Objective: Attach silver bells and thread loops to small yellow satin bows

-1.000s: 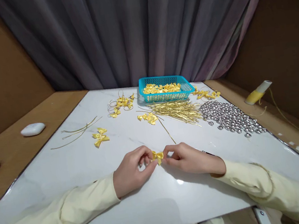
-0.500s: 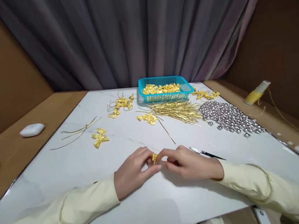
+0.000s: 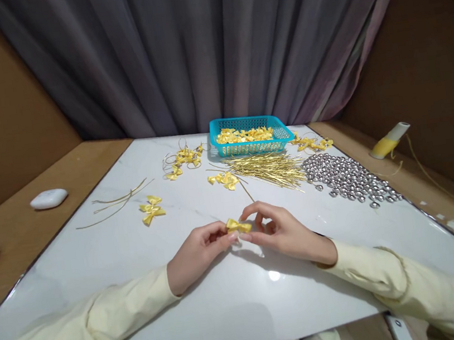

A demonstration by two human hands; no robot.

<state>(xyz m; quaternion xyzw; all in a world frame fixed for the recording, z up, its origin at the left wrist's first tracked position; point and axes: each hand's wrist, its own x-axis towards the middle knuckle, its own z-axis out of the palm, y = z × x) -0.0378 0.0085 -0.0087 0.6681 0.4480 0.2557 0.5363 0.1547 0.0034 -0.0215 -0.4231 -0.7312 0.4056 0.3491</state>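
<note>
Between my two hands, a little above the white table, is a yellow ribbon bow (image 3: 239,226). The thumb and fingers of my left hand (image 3: 200,252) pinch its left side. At its right end, my right hand (image 3: 284,235) has the thumb against the lower edge and the index finger arched over the top. The undersides of the fingers are partly hidden. Beyond my hands lie a few yellow bows (image 3: 228,180), and another small group of bows (image 3: 152,209) sits to the left.
A teal basket (image 3: 257,146) of yellow bows stands at the back. Before it lie gold wire ties (image 3: 271,170), with silver beads (image 3: 349,178) to the right. Bows with wire loops (image 3: 187,156) rest at the back left, loose wires (image 3: 119,199) nearer. A thread spool (image 3: 390,140) stands far right.
The bow has turned in my fingers and now faces me broadside. My right index finger has lifted, and my right hand covers the craft knife seen half a second ago.
</note>
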